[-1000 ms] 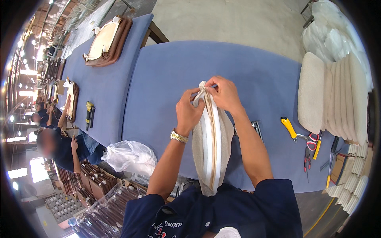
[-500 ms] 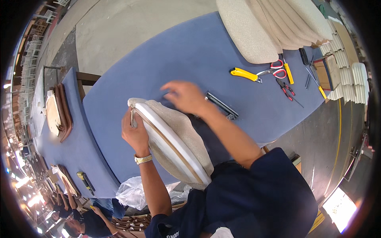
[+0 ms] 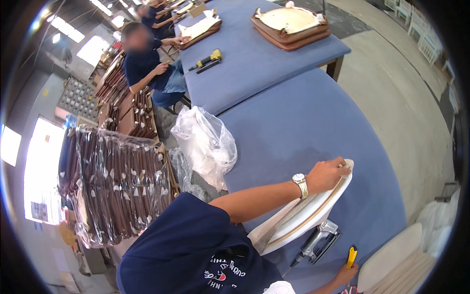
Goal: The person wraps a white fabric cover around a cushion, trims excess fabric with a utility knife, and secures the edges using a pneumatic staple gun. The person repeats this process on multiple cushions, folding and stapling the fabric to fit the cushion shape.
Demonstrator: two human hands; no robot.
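Observation:
My left hand (image 3: 327,176), with a watch on its wrist, grips the tip of a curved upholstered panel (image 3: 320,211) where beige fabric meets a white edge. The panel leans against my body, its loose fabric (image 3: 276,226) hanging along the near side. My right hand (image 3: 345,275) is closed on a yellow utility knife (image 3: 352,256) at the lower right; its blade cannot be made out. Between the panel and the knife lies a silver and black staple gun (image 3: 317,242) on the blue padded table (image 3: 298,117).
Red-handled scissors (image 3: 350,289) and a pile of beige covered pads (image 3: 399,257) are at the lower right. A clear plastic bag (image 3: 205,142) hangs at the table's left edge. Beyond are brown cushions (image 3: 293,34), a yellow drill (image 3: 209,61), a seated person (image 3: 154,68) and wrapped brown cushions (image 3: 115,191).
The view has swung to the left. My right hand has left the panel's side and taken hold of the utility knife, which lay on the table. My left hand still grips the panel's tip.

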